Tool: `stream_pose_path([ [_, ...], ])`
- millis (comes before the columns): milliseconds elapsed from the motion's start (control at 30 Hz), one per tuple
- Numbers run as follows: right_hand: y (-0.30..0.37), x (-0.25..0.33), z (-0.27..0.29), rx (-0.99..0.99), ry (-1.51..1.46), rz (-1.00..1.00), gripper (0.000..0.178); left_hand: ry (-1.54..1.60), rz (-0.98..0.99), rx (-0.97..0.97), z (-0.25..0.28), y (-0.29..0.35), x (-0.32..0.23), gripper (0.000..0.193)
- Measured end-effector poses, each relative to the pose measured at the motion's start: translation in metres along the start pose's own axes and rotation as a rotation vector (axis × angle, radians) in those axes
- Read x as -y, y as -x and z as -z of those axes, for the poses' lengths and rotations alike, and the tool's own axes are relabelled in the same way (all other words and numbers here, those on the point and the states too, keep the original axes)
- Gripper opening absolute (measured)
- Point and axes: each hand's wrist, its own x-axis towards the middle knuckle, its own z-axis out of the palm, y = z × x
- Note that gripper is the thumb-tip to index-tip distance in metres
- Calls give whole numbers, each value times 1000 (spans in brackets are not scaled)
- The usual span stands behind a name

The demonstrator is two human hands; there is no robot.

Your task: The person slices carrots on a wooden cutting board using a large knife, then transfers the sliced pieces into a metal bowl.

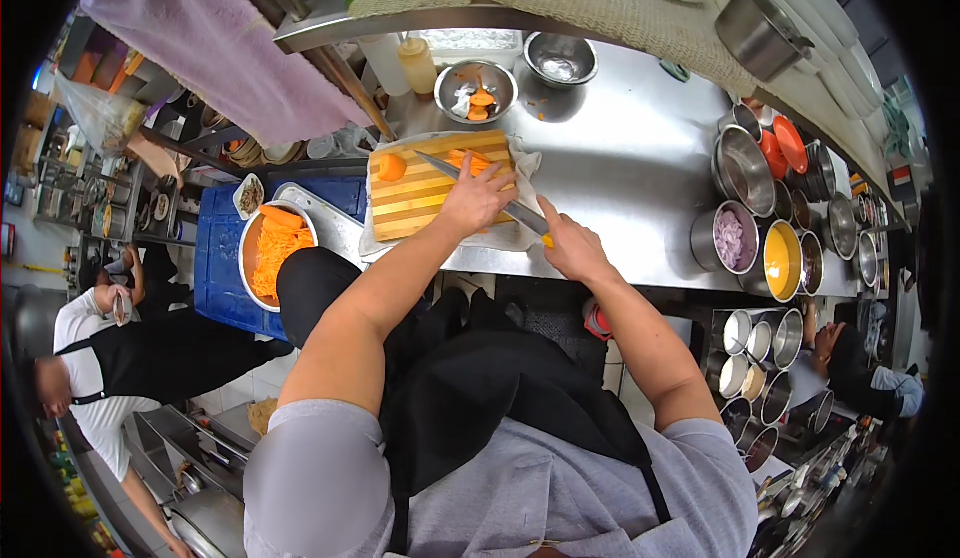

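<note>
A striped wooden cutting board [400, 214] lies on a white cloth at the counter's near edge. My right hand [572, 245] is wrapped round the yellow handle of a kitchen knife [526, 219], whose blade slants across the board to the far left. Over the middle of the blade, my left hand [476, 198] has its fingers stretched and spread, hiding that part. Its fingertips are beside thin orange carrot slices [468, 160]; whether they press on the blade or the slices I cannot tell. A thick carrot chunk [392, 167] sits at the board's far left corner.
Shredded carrot fills a large bowl [249, 258] on a blue lid [222, 283] at left. Beyond the board stand a steel bowl with carrot pieces [449, 108] and another steel bowl [560, 76]. Pots, one with chopped onion [735, 238], crowd the right. An overhead shelf [440, 20] crosses behind.
</note>
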Motion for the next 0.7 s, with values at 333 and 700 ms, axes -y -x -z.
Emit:
stream_pose_path([
  [333, 63, -58, 7, -4, -32, -67, 90, 25, 105, 52, -10, 12, 53, 56],
  [700, 142, -101, -68, 183, -778, -161, 39, 90, -17, 397, 22, -17, 64, 106],
])
